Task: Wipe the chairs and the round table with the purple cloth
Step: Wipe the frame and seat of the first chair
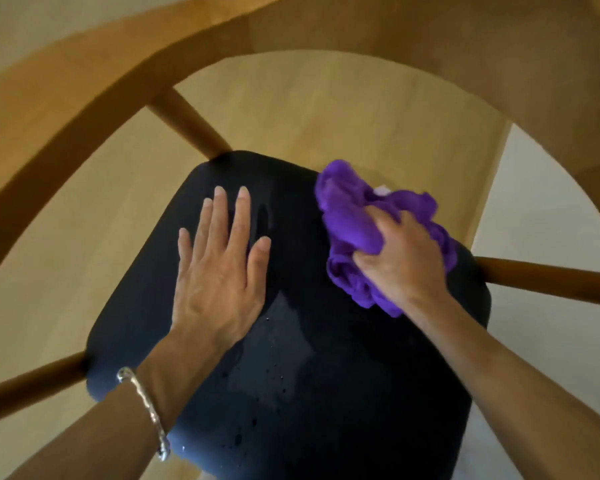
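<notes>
Gripping the bunched purple cloth (357,223) at the black seat's (291,358) two o'clock edge, the right hand (400,261) curls around it; the left hand (219,261) lies flat, fingers spread, at ten o'clock.

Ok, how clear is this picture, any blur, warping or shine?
Head view: the right hand and purple cloth are slightly motion-blurred; the left hand is sharper. Head view again: the wide-angle lens exaggerates the curve of the wooden chair frame, and the black seat shows a dull sheen with droplets.
</notes>
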